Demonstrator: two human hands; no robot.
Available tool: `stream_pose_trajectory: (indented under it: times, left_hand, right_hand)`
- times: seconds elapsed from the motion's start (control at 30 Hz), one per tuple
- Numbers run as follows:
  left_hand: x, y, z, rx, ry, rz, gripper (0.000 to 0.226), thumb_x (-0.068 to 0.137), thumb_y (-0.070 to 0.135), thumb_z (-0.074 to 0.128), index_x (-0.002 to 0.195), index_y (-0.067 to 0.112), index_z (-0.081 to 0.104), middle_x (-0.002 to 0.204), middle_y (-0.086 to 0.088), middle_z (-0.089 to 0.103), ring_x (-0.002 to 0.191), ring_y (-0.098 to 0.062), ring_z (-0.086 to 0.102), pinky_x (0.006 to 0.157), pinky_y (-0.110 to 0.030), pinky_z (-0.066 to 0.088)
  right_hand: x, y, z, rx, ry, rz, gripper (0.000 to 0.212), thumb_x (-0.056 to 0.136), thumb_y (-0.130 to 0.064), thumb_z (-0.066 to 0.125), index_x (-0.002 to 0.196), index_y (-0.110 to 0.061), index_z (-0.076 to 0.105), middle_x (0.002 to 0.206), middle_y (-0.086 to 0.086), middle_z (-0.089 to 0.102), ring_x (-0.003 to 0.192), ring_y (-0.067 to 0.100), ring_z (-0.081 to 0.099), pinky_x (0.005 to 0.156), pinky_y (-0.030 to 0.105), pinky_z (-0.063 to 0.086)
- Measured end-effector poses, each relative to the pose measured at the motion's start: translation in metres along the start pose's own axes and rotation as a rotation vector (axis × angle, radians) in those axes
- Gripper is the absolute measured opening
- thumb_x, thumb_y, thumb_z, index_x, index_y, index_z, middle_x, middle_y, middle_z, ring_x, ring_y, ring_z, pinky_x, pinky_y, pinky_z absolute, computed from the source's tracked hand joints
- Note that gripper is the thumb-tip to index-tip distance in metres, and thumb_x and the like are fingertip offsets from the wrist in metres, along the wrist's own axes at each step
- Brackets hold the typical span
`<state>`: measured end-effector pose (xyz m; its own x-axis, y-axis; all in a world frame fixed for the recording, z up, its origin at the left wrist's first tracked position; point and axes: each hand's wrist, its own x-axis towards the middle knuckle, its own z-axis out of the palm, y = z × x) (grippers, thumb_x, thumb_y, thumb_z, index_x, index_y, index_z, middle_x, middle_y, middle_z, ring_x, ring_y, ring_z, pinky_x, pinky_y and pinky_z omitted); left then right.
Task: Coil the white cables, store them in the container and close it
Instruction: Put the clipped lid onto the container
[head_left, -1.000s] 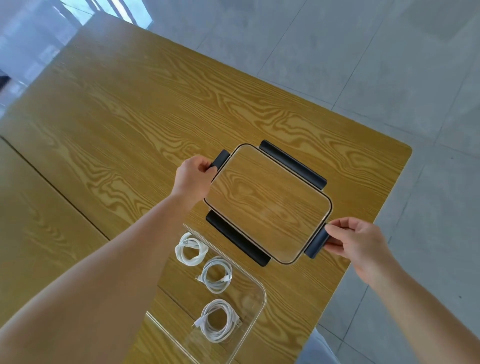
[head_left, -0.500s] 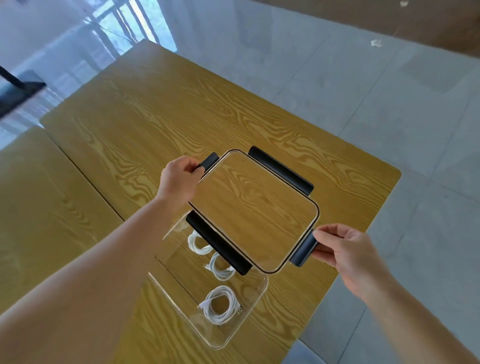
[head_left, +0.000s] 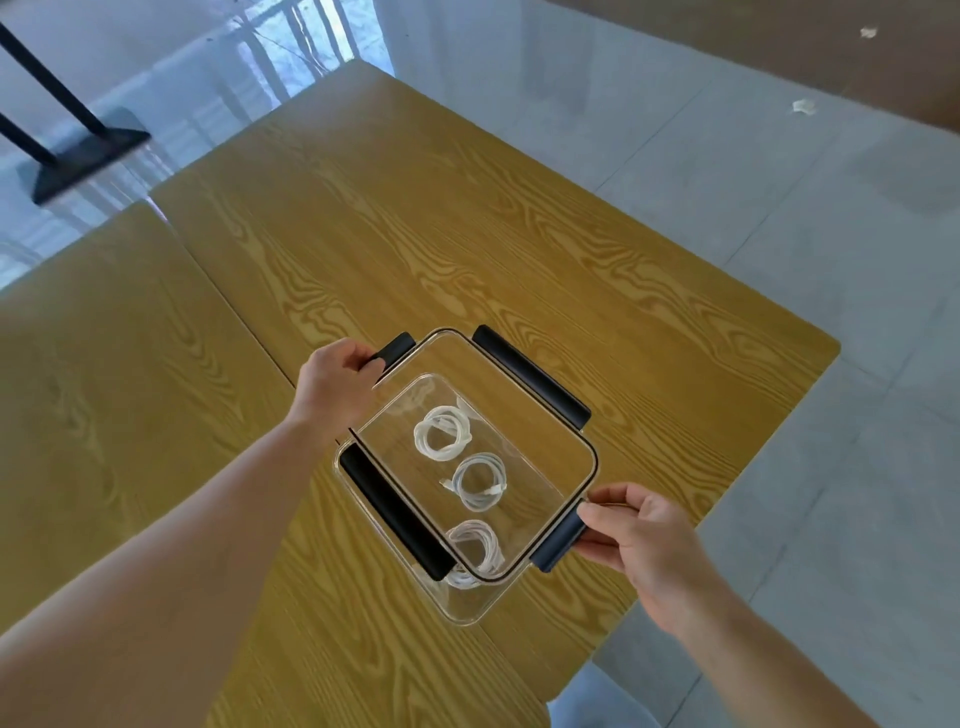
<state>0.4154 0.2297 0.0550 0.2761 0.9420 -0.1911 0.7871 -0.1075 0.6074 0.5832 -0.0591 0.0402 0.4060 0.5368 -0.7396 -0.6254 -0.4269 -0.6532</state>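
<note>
Pale floor tiles surround a yellow wood-grain counter (head_left: 467, 249), with a black stand (head_left: 78, 150) at the far left. Near the counter's right edge sits the clear container (head_left: 470, 610), and three coiled white cables (head_left: 480, 480) lie in a row inside it, seen through the lid.

A second ago the transparent lid (head_left: 545, 441) was held over bare counter, beyond the container, and half a second ago it covered only the far end. Now it hangs almost wholly over the container — just the near rim and part of the nearest coil show past its edge. The left hand (head_left: 332, 379) grips the dark clip at the lid's far-left end with its fingers curled round it; the right hand (head_left: 639, 535) pinches the clip at the near-right end between thumb and fingers. The long side clips stand folded out.

The coiling and storing look done, and closing is the step in hand. The lid seems tilted and offset toward the far side, so I judge it needs drawing nearer and levelling before it seats; whether it touches the rim anywhere I cannot tell. The four clips are not yet fastened.
</note>
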Motion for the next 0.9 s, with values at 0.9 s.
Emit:
stream_pose_trajectory:
  times: [0.9]
  left_hand:
    - [-0.028,-0.057,0.002,-0.030,-0.005,-0.060,0.012,0.093,0.025,0.063,0.098,0.017,0.070,0.091,0.005,0.068,0.067,-0.008,0.057,0.054,-0.019,0.041]
  right_hand:
    - [-0.010,0.047,0.017,-0.101,0.003,0.029,0.012,0.089,0.004,0.068,0.099,0.001,0.064,0.073,0.011,0.076,0.067,0.021,0.075,0.062,0.031,0.061]
